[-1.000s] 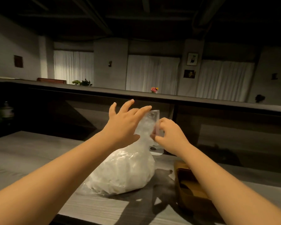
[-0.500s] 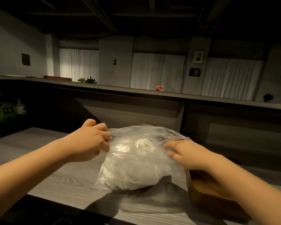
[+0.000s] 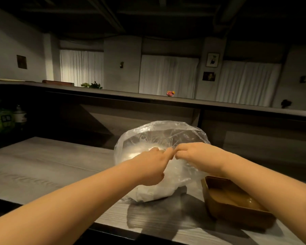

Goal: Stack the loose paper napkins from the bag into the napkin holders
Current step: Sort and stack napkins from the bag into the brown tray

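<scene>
Setting: a person stands at a pale wood-grain counter (image 3: 48,167) in a dim room, seen from their own head height, both bare forearms reaching in from the bottom of the frame.

Bag: a clear plastic bag (image 3: 162,135) sits right of center on the counter, its top billowed open into a dome, with white paper napkins (image 3: 154,193) heaped at its bottom.

Left hand: the left hand (image 3: 151,166) is at center frame, fingers curled, pinching the near edge of the bag's mouth.

Right hand: the right hand (image 3: 197,154) is just to its right, knuckles almost touching the left, also pinching the plastic.

Change: half a second ago the hands gripped the bag at its two sides, well apart; a second ago they worked at its twisted neck. Now they meet at the front rim and the mouth stands wide.

Holder: a brown wooden napkin holder (image 3: 237,200) sits at lower right, just beside the bag, partly under the right forearm; it looks empty.

Meaning: the bag seems open, so the likely next step is reaching in for napkins. None are stacked yet.
</scene>
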The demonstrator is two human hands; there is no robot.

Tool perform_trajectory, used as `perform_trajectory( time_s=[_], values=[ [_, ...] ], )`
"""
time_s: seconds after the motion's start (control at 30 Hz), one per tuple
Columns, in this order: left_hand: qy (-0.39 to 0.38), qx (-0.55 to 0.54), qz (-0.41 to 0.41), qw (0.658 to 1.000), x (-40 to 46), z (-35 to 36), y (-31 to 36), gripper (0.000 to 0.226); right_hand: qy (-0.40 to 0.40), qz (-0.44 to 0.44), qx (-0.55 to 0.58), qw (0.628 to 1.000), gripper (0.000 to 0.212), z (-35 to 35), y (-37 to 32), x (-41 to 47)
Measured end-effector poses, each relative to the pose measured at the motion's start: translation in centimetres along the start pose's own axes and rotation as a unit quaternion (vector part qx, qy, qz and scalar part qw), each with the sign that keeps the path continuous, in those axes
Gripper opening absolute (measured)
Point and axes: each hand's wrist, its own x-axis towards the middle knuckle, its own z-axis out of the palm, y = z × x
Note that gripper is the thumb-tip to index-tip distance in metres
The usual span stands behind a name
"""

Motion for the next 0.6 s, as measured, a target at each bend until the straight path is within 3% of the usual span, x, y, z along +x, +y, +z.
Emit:
perform_trajectory(
  time_s=[0.1,0.2,0.3,0.37,0.47,0.6],
  values=[
    [-0.054,0.087,-0.02,0.995,0.4,0.7,-0.7,0.07,-0.028,-0.033,-0.049,0.998,0.055,0.8,0.7,-0.3],
    [-0.078,0.141,-0.051,0.986,0.0,0.8,-1.7,0.05,-0.037,-0.049,-0.106,0.992,0.062,1.1,0.8,-0.2],
    [-0.05,0.122,0.034,0.991,-1.0,0.8,-3.6,0.02,-0.05,-0.011,-0.101,0.994,0.076,1.6,0.7,0.1],
    [-0.01,0.18,0.093,0.979,-1.8,0.2,-4.4,0.011,-0.04,-0.006,-0.098,0.994,0.08,2.0,0.4,0.6],
    [0.029,0.273,0.158,0.948,-3.0,-0.3,-5.7,0.013,-0.032,-0.01,-0.113,0.993,0.076,2.4,-0.1,1.5],
    [0.061,0.298,0.264,0.915,-4.7,-0.2,-8.1,0.018,-0.035,0.015,-0.095,0.995,0.082,3.4,-0.6,1.8]
  ],
)
